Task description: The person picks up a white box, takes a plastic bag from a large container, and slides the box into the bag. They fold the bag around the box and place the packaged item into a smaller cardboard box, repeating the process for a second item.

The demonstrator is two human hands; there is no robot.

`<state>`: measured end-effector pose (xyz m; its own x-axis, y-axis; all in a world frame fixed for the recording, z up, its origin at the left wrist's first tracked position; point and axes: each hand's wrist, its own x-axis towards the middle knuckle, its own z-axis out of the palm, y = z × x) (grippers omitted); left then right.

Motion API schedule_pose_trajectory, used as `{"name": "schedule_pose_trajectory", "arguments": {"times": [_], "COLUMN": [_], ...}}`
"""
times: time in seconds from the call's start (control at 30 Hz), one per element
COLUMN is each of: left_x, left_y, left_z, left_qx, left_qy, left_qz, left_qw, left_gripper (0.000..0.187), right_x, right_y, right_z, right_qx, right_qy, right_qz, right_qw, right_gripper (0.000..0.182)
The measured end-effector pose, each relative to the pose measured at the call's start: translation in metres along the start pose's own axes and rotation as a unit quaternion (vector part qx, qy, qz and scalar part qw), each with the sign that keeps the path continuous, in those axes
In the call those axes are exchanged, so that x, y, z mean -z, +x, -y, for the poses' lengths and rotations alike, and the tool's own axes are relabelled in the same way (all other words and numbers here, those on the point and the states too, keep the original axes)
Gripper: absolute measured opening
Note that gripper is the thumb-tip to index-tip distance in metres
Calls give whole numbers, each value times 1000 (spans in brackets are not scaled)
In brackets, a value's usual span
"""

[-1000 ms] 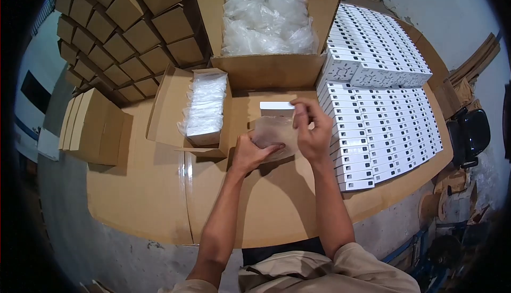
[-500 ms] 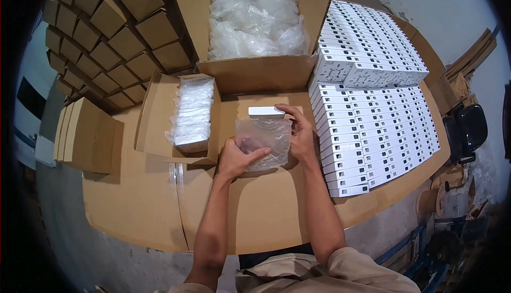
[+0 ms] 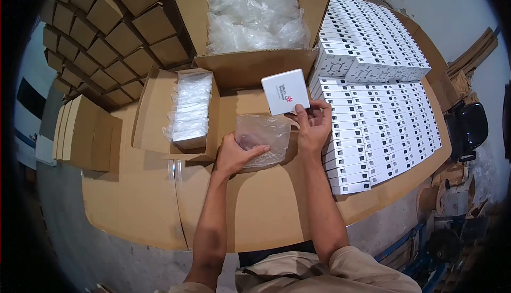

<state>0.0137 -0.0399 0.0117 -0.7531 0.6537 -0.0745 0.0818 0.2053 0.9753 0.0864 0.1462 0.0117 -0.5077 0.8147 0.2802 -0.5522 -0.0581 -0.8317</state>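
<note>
The right hand (image 3: 314,128) pinches a flat white box (image 3: 285,91) by its lower edge, printed face up toward the camera (roughly square, tilted slightly clockwise). The left hand (image 3: 234,153) grips a clear plastic bag (image 3: 262,138) lying on the tabletop (image 3: 266,208), just below the box.

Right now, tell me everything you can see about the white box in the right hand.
The white box is a small, flat, square carton, apparently of smooth card, with rounded corners and small printed text beside a red logo on its broad face. It looks closed. It is tilted up with that face toward the camera, raised above the cardboard-covered table, in front of the big carton of plastic bags. The right hand pinches its lower edge between thumb and fingers; nothing else touches it.
</note>
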Motion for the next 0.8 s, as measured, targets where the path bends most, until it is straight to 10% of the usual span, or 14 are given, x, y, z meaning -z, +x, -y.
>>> {"name": "schedule_pose_trajectory", "arguments": {"times": [0.8], "left_x": [-2], "left_y": [2], "left_z": [9], "left_qx": [-20], "left_qy": [-8], "left_qz": [-12], "left_qw": [1000], "left_gripper": [53], "right_x": [14], "right_y": [-1], "right_z": [10], "right_qx": [8], "right_qy": [-23], "right_qz": [110], "right_qw": [994], "right_gripper": [20]}}
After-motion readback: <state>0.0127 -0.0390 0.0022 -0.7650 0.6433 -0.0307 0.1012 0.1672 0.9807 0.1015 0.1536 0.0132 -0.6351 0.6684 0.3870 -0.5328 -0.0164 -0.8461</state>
